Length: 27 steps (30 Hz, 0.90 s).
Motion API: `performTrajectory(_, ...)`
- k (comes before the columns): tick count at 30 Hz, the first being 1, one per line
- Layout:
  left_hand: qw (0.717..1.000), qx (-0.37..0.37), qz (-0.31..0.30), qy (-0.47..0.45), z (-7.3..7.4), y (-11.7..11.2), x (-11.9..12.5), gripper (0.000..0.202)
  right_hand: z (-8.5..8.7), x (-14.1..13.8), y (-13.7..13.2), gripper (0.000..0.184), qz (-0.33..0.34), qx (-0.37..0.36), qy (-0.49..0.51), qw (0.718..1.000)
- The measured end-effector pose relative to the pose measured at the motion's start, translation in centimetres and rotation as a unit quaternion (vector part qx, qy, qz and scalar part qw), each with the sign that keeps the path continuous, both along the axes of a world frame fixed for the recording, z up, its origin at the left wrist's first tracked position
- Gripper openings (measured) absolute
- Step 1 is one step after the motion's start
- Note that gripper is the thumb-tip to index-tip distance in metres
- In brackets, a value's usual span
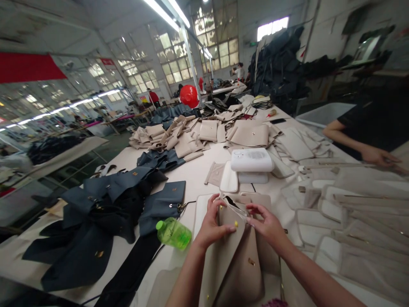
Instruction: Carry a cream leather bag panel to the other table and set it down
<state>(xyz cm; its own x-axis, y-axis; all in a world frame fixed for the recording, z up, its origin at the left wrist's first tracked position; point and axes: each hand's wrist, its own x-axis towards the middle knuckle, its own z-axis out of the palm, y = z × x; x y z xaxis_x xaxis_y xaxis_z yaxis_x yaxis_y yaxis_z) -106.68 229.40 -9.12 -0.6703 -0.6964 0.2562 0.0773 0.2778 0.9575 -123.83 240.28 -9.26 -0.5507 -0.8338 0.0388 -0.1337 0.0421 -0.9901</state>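
Note:
A beige handbag piece with gold-coloured hardware lies in front of me, its upper edge raised and parted on a dark gap. My left hand grips that edge from the left, thumb on the front near a yellow-gold stud and fingers behind. On the other side of the gap, my right hand pinches the rim between thumb and fingers. Further beige panels lie under and behind the piece. A white device with a vented top stands just beyond it.
Left of my arm lies a green bottle, beside dark blue bag pieces. Beige pieces are heaped further back. Pale lining parts spread along the right, where another person's hand rests. A red balloon-like ball shows behind.

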Motion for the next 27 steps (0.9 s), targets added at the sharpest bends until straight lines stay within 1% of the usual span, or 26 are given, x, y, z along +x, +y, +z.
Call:
performTrajectory(3,1.0,0.019,-0.009,0.0,0.6,-0.4,0.0,0.069,-0.3,0.1,-0.9,0.04,-0.02,0.007,0.051,0.998)
performTrajectory(5,0.999,0.031,-0.005,0.012,1.1,-0.4,-0.2,0.067,-0.4,0.4,-1.3,0.037,-0.024,0.007,0.086,0.996)
performTrajectory(7,0.999,0.032,0.031,0.014,1.6,-0.2,-0.5,0.051,-0.5,0.6,-1.6,0.033,-0.024,0.006,0.119,0.993)
performTrajectory(9,0.996,0.012,0.091,-0.009,1.9,0.2,-1.1,0.034,-0.5,0.9,-1.7,0.027,-0.028,0.004,0.151,0.988)
performTrajectory(11,0.989,-0.022,0.139,-0.045,2.1,0.5,-1.6,0.033,-0.5,1.0,-1.8,0.023,-0.033,0.004,0.181,0.983)
performTrajectory(13,0.984,-0.043,0.162,-0.064,2.2,0.8,-2.1,0.035,-0.4,0.9,-1.9,0.021,-0.033,0.004,0.205,0.978)
performTrajectory(16,0.983,-0.036,0.166,-0.067,2.3,1.0,-2.8,0.037,-0.4,0.7,-2.0,0.018,-0.029,0.006,0.229,0.973)
performTrajectory(18,0.982,-0.027,0.173,-0.076,2.5,0.9,-3.3,0.033,-0.4,0.6,-2.0,0.015,-0.027,0.007,0.24,0.97)
performTrajectory(20,0.978,-0.015,0.192,-0.084,2.7,0.9,-3.7,0.028,-0.4,0.5,-2.0,0.013,-0.026,0.008,0.248,0.968)
performTrajectory(23,0.977,0.022,0.204,-0.062,2.6,0.7,-3.9,0.023,-0.4,0.5,-2.0,0.012,-0.033,0.01,0.252,0.967)
performTrajectory(25,0.978,0.044,0.199,-0.034,2.1,0.6,-3.8,0.019,-0.5,0.4,-2.1,0.011,-0.039,0.013,0.249,0.968)
performTrajectory(27,0.979,0.056,0.197,-0.015,1.4,0.5,-3.6,0.02,-0.7,0.2,-2.1,0.011,-0.043,0.016,0.24,0.97)
